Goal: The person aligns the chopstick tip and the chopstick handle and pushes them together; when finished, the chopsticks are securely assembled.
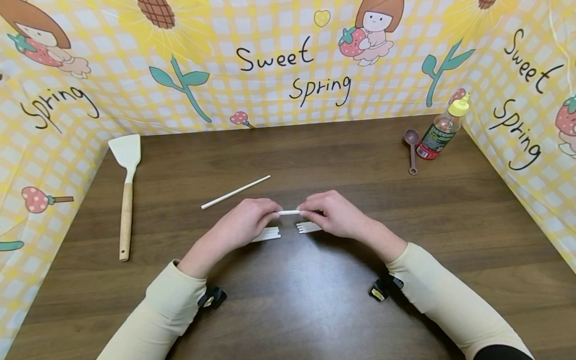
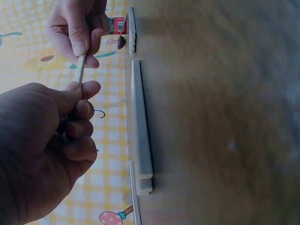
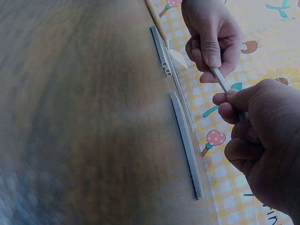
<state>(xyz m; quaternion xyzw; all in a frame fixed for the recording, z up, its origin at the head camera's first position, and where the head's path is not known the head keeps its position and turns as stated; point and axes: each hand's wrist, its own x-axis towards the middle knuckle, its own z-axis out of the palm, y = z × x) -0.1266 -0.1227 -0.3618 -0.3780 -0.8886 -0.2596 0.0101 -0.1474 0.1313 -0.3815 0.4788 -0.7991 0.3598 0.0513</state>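
Note:
Between both hands, a short white stick (image 1: 289, 212) is held level above the table. My left hand (image 1: 246, 220) pinches one end between thumb and forefinger, and my right hand (image 1: 335, 214) pinches the other end the same way. Most of the stick's ends are hidden by the fingers. Below the left hand lies a group of white sticks (image 1: 270, 234) side by side. Another group of white sticks (image 1: 308, 228) lies under the right hand, partly covered by it. A longer white stick (image 1: 236, 192) lies alone, slanted, beyond the left hand.
A white spatula (image 1: 126, 200) with a wooden handle lies at the left. At the back right, a purple measuring spoon (image 1: 411, 145) lies beside a bottle with a yellow cap (image 1: 441, 131). A patterned yellow checked cloth (image 1: 270, 100) walls the brown table (image 1: 306, 310) at the back and sides.

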